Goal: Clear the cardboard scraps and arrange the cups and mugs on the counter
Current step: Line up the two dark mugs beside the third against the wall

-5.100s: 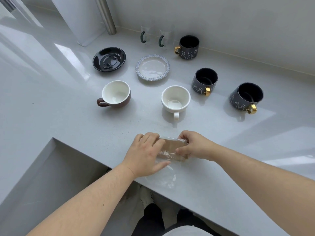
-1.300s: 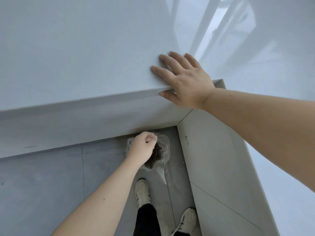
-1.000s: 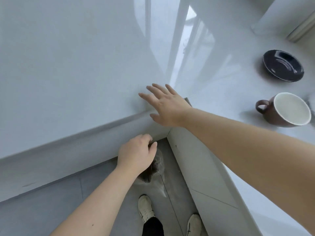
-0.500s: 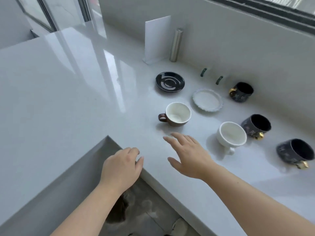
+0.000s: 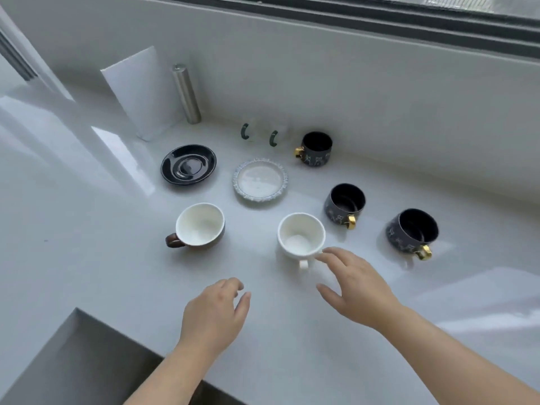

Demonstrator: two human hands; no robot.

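A white cup (image 5: pixel 301 235) stands mid-counter with its handle toward me. My right hand (image 5: pixel 355 285) hovers open just right of it, a fingertip near its rim. My left hand (image 5: pixel 216 312) hangs empty over the front of the counter, fingers loosely curled. A brown cup with a white inside (image 5: pixel 200 226) stands to the left. Three dark mugs with gold handles stand at the back (image 5: pixel 315 149), in the middle (image 5: pixel 344 206) and at the right (image 5: pixel 412 232). No cardboard scraps are in view.
A black saucer (image 5: pixel 188 164) and a pale lace-rimmed saucer (image 5: pixel 260 182) lie behind the cups. Two clear glasses with green handles (image 5: pixel 260 134) stand by the wall, with a white board (image 5: pixel 143 92) and a metal cylinder (image 5: pixel 187 95). The counter's inner corner (image 5: pixel 76 309) cuts in front left.
The view swung up from the floor under the counter back to the cups. My left hand came up from below, empty. My right hand moved from the counter edge to the white cup.
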